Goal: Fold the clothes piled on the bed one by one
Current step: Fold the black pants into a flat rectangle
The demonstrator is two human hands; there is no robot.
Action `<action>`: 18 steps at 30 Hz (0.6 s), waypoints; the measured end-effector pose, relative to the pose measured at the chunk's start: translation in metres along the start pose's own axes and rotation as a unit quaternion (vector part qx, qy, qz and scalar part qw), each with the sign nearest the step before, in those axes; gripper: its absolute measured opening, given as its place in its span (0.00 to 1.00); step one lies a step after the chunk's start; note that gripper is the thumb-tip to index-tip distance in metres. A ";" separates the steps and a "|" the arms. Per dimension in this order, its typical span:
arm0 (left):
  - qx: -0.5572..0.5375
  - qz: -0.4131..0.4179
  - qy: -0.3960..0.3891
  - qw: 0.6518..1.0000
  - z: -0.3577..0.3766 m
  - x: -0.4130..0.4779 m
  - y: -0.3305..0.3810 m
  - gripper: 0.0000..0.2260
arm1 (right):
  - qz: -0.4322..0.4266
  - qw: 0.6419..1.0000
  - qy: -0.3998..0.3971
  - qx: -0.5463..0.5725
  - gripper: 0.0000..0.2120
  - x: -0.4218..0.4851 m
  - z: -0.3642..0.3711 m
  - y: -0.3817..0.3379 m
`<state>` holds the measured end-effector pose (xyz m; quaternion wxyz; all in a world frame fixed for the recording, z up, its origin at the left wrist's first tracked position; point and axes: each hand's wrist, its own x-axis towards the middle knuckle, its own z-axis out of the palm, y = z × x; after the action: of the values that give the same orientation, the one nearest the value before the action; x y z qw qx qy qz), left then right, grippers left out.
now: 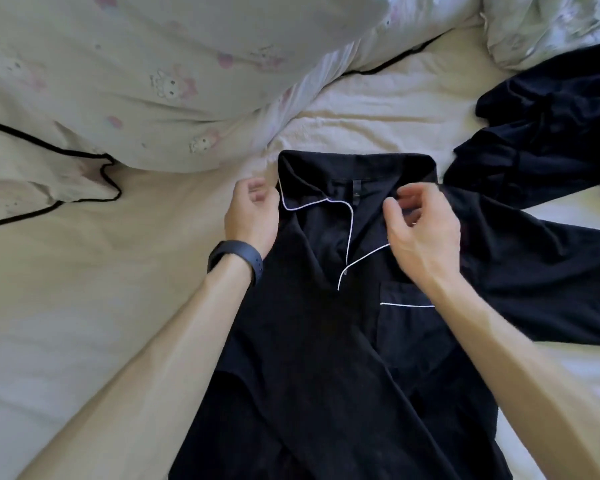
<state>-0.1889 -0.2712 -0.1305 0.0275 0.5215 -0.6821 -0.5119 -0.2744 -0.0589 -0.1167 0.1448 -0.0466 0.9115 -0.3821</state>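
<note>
Two hands meet at the collar of the dark pyjama shirt: the left hand curls at its shoulder edge and the right hand curls over the collar's other side. Whether either pinches cloth, I cannot tell. The shirt lies front-up on the bed sheet, folding seemingly just begun. More dark clothes wait crumpled beyond. Its hem is cut off.
</note>
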 end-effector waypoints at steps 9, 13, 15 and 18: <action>0.393 0.053 -0.146 0.906 -0.094 -0.130 -0.150 0.47 | 0.035 0.957 -0.269 -0.107 0.26 -0.072 0.079 -0.032; 0.435 0.130 -0.100 0.885 -0.105 -0.126 -0.169 0.34 | 0.034 0.960 -0.266 -0.079 0.06 -0.065 0.111 -0.057; 0.409 0.173 -0.059 0.894 -0.111 -0.120 -0.170 0.18 | 0.053 0.965 -0.255 0.012 0.06 -0.063 0.124 -0.069; 0.388 0.151 -0.035 0.908 -0.128 -0.104 -0.173 0.07 | 0.082 0.956 -0.248 0.133 0.03 -0.062 0.139 -0.083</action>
<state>0.0498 -0.2680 -0.1444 -0.1241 0.3634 -0.8981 -0.2145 -0.1757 -0.2003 -0.1364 0.4022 -0.0455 0.7883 -0.4635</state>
